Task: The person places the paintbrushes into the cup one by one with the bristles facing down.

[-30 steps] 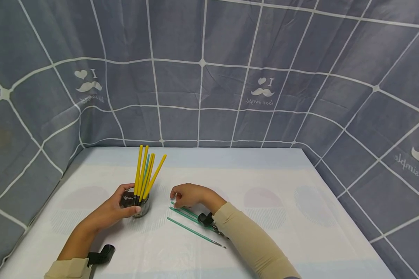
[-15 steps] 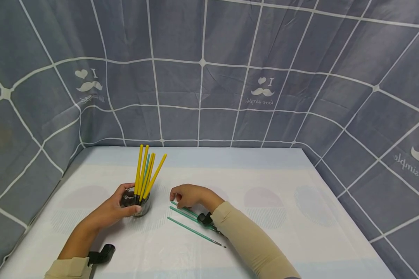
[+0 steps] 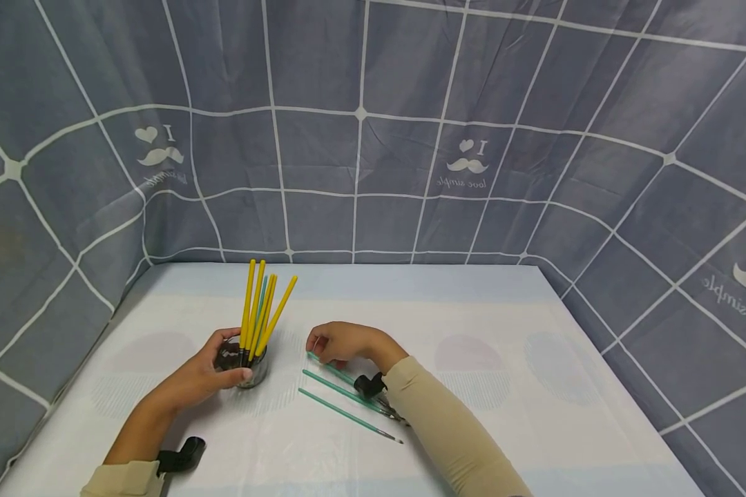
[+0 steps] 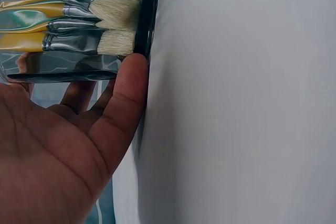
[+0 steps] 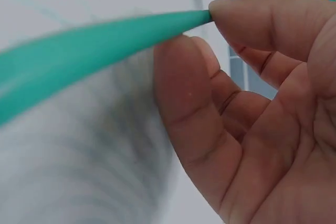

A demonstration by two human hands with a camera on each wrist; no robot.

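Note:
A clear glass jar (image 3: 258, 373) stands at the left of the table, and my left hand (image 3: 193, 376) holds it round its side. Several yellow-handled paintbrushes (image 3: 247, 307) and a green one lean in it, handles up. In the left wrist view pale bristles (image 4: 118, 9) show at the jar's bottom. To the right of the jar, my right hand (image 3: 351, 343) pinches the handle end of a green paintbrush (image 5: 105, 43) between thumb and finger. This brush slants toward my right sleeve; the wrist camera and sleeve hide part of it.
Nearer to me lie more green paintbrushes, one beside the held brush and another (image 3: 342, 408) apart in front. A white patterned cloth (image 3: 503, 442) covers the table. Grey curtains (image 3: 410, 159) with white lines enclose the back and sides.
My right hand has shifted slightly right and away from me, and the pinched end of the green paintbrush has moved with it. My left hand and the jar have stayed put.

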